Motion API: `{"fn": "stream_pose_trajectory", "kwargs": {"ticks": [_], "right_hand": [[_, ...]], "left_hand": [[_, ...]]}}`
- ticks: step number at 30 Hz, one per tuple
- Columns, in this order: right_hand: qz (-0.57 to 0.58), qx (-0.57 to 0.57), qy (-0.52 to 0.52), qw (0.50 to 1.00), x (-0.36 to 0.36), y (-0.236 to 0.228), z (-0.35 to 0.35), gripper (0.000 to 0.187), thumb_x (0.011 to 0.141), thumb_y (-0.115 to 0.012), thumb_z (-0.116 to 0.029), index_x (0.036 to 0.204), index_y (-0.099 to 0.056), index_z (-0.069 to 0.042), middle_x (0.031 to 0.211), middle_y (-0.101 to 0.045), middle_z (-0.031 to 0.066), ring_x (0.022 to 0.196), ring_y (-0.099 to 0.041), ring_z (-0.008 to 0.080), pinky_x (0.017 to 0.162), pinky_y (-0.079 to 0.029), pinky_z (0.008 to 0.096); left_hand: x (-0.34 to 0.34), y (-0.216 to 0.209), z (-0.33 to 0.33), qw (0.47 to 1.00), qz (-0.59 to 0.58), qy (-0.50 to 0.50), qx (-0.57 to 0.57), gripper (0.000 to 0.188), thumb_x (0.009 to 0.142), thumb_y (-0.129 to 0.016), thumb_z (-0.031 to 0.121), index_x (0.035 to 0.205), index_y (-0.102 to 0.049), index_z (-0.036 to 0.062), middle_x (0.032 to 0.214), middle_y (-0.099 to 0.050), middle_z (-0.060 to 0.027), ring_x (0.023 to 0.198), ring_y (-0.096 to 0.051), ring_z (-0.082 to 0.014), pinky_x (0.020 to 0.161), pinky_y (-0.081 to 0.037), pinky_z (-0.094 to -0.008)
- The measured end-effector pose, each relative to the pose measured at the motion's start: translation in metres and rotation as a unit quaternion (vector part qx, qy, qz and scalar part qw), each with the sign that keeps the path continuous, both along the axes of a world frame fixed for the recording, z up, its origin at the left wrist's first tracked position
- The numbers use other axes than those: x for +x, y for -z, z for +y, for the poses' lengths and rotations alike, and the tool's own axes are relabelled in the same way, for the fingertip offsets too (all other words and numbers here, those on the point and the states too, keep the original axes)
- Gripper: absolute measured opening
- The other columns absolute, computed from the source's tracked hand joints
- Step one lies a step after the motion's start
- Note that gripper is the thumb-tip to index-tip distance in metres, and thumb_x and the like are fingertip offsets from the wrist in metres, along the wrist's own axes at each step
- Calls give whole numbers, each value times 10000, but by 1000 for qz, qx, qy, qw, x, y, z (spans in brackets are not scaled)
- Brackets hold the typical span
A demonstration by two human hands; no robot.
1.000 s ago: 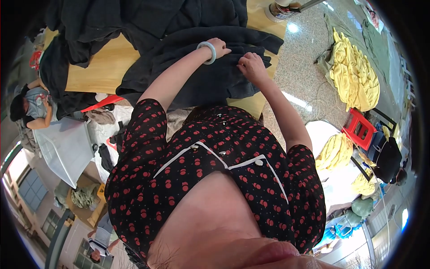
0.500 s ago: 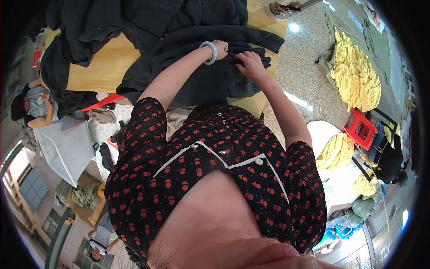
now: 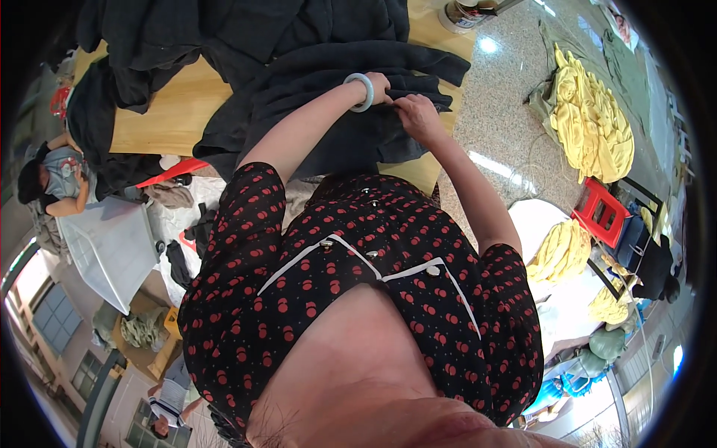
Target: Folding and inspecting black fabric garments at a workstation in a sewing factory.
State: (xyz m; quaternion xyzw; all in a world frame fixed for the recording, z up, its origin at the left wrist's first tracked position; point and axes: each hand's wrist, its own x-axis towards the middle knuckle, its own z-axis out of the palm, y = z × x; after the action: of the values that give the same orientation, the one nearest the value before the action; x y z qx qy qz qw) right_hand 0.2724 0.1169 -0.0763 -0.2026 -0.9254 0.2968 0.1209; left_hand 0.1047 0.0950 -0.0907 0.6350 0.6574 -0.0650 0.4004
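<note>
A black garment (image 3: 351,145) lies in folds over the near part of a wooden table (image 3: 172,104), in front of my body. My left hand (image 3: 379,87), below a pale bangle, is closed on a fold near the garment's right end. Close beside it, my right hand (image 3: 420,119) pinches the same cloth, thumb and fingers together. The fingertips of both hands almost meet, and the left fingers are partly hidden behind that hand. Further back on the table, a large heap of dark garments (image 3: 246,30) reaches the top edge of the picture.
A bucket (image 3: 457,18) stands beyond the table's far right corner. Yellow cloth (image 3: 590,123) is heaped to the right, near a red stool (image 3: 603,213). At left, a co-worker (image 3: 61,179) sits behind a translucent white bin (image 3: 112,243). Another person (image 3: 170,396) is at lower left.
My left hand has moved slightly right along the cloth. My right hand has closed from spread fingers into a pinch on the garment, beside the left.
</note>
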Motion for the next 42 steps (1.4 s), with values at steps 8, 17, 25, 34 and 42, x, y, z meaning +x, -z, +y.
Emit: {"fn": "stream_pose_trajectory", "kwargs": {"ticks": [8, 17, 25, 34, 42], "right_hand": [[42, -49, 64, 996, -9, -22, 1, 139, 669, -501, -43, 800, -546, -30, 725, -563, 150, 729, -530, 314, 688, -421, 387], [14, -12, 98, 995, -12, -24, 1, 141, 695, -538, -94, 815, -536, -22, 729, -561, 150, 732, -530, 314, 681, -417, 392], [16, 72, 45, 996, -12, -20, 6, 93, 725, -506, -93, 789, -535, -32, 744, -548, 128, 759, -518, 292, 708, -391, 376], [-55, 51, 24, 997, -12, -20, 6, 149, 755, -484, -79, 863, -548, 1, 825, -563, 161, 810, -517, 310, 735, -397, 385], [13, 13, 18, 1000, -6, -15, 11, 100, 731, -478, -63, 800, -533, -16, 751, -549, 144, 766, -516, 307, 695, -407, 381]], "left_hand": [[-8, -11, -5, 972, -134, -194, -22, 398, 711, -596, 383, 923, -617, 46, 963, -577, -171, 924, -543, -276, 806, -416, -327], [-5, -26, -10, 976, -122, -181, 9, 403, 753, -538, 364, 934, -592, 8, 1002, -558, -181, 948, -526, -291, 832, -397, -335], [-2, -51, -21, 992, -92, -65, 57, 429, 727, -496, 321, 926, -539, -56, 979, -537, -242, 953, -503, -338, 840, -393, -367], [11, -24, -37, 982, -62, -95, 152, 304, 765, -431, 204, 931, -512, -38, 1003, -516, -220, 982, -477, -332, 863, -375, -377], [8, -22, -41, 965, -101, -108, 215, 235, 755, -419, 137, 892, -510, -30, 942, -521, -211, 932, -491, -330, 829, -389, -386]]}}
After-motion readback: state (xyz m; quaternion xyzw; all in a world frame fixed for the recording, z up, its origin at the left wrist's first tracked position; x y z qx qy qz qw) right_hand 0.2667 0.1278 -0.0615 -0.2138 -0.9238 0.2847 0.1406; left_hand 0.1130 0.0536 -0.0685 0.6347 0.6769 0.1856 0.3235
